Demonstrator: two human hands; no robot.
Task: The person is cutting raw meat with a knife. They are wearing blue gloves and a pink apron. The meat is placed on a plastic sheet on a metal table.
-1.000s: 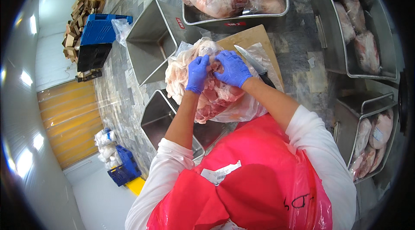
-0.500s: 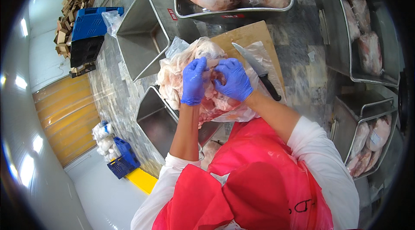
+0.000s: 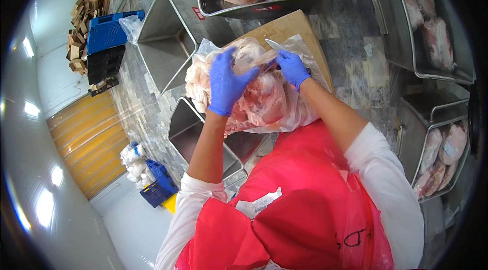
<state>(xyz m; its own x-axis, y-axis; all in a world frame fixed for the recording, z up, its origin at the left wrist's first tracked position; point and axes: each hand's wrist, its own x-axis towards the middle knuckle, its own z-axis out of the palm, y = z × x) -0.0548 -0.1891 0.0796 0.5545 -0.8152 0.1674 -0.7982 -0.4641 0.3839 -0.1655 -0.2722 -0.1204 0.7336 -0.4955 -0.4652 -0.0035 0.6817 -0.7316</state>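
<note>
A pile of pale pink, fatty raw meat (image 3: 259,100) lies in a clear plastic bag (image 3: 300,112) in front of me. My left hand (image 3: 226,82), in a blue glove, rests against the meat's left side with thumb and fingers spread. My right hand (image 3: 293,69), gloved in blue too, pinches a thin pale strip (image 3: 265,58) at the top of the meat. Whether that strip is plastic or membrane, I cannot tell. A knife (image 3: 275,45) shows its blade beyond my right hand, which hides most of the rest.
Beneath the bag is a brown cardboard sheet (image 3: 290,23). Metal bins stand around: an upright bin (image 3: 165,41) at left, another (image 3: 185,128) nearer me, and a bin of bagged meat (image 3: 264,12) ahead. Two more meat bins (image 3: 406,67) (image 3: 412,143) are at right.
My hands have moved apart: the right one shifted right, over the knife, drawing out the pale strip. My left hand has opened its fingers. The whole view has shifted slightly.
</note>
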